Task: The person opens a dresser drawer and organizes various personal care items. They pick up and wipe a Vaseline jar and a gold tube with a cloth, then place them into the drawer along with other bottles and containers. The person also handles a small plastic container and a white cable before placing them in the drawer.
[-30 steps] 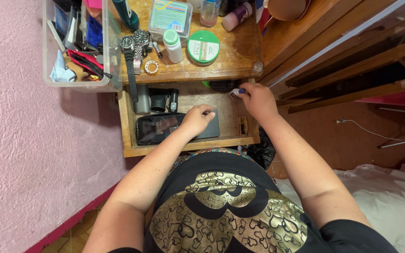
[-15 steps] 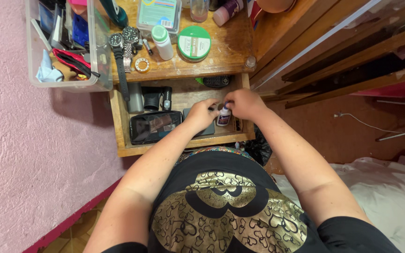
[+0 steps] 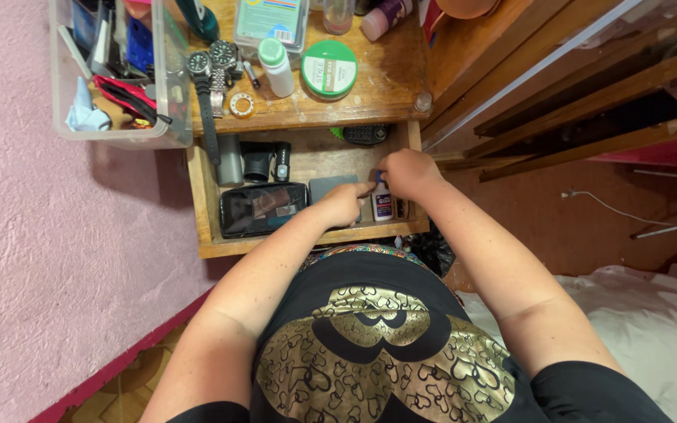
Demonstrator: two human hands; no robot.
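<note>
Both bare arms reached forward and down from the shoulders, converging toward the near right part of the open drawer (image 3: 205, 227). The left hand (image 3: 344, 205) lay knuckles up, its fingers curled and pointing right, close beside the other hand. The right hand (image 3: 407, 172) was bent at the wrist, fingertips pinched together at its left side.

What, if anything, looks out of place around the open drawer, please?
A dark watch strap droops off the nightstand top into the open drawer. The clear bin overhangs the top's edge.
</note>
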